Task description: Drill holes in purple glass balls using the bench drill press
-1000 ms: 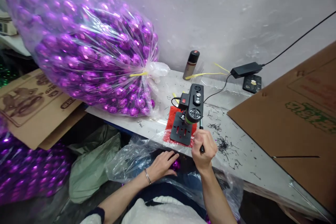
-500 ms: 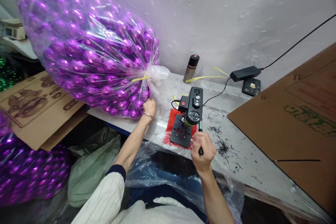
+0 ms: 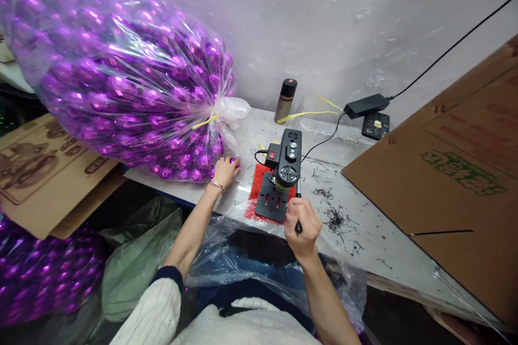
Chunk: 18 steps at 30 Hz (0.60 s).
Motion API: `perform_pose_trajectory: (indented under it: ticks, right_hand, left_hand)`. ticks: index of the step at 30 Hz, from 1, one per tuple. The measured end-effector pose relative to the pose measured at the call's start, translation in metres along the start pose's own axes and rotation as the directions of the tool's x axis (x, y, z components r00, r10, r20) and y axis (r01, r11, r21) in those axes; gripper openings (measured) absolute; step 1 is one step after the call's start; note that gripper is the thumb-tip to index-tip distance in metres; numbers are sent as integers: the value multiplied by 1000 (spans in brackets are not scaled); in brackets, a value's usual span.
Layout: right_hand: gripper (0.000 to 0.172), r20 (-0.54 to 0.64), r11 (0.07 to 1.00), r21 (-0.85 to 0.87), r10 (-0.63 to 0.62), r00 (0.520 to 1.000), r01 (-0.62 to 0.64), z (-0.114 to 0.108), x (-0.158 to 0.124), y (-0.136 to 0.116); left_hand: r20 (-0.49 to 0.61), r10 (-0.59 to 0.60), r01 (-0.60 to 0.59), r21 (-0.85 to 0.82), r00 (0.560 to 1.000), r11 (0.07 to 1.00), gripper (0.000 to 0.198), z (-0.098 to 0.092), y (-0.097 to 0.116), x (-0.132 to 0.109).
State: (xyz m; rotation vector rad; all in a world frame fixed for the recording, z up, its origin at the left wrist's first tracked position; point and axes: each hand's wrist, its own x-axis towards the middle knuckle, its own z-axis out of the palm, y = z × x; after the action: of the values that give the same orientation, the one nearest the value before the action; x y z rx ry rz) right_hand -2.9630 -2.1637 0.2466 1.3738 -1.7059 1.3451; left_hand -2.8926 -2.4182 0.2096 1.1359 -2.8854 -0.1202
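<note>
My left hand is beside the lower end of a big clear bag packed with shiny purple faceted balls. Its fingers close around one purple ball, partly hidden by them. The bag's neck is tied with a yellow strip. My right hand is wrapped round the black-gripped lever of a small black bench press. The press's slotted base plate rests on a red sheet.
Behind the press stand a spray can and a black power adapter, near a dark phone-like slab. Black clippings litter the bench. A cardboard box bounds the right side; a flattened carton lies left.
The view has shifted, so the scene sits further left. My left fingers have spread a little and a purple ball now shows at them. My right hand stays on the lever.
</note>
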Motion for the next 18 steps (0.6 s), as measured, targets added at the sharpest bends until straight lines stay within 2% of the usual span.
perform_pose_trajectory:
  ticks: [2,5,9,13,18]
  right_hand:
    - [22,3,1000,0,4,1000,-4,0,-1,0]
    - [23,3,1000,-1,6,1000,-6,0,-1,1]
    - [23,2,1000,-8,-3,1000,3,0,-1,1]
    - [24,11,1000,-4,0,1000,0,-1,-1,0]
    - [23,11,1000,-17,-2,1000,3,-1,-1,0]
  left_hand:
    - [-57,67,-70,-56,996,996,38,5,-6,-7]
    - [-106,27,-41,-128,994,991,41,8,-12,-11]
    - [-68,-50,42,-102,996,994,45,4,-9,-6]
    - [13,-24,25,-71,1000,997,48,5,-2,1]
    - [-47,-10,5,-102,999,995,49,12,0,-5]
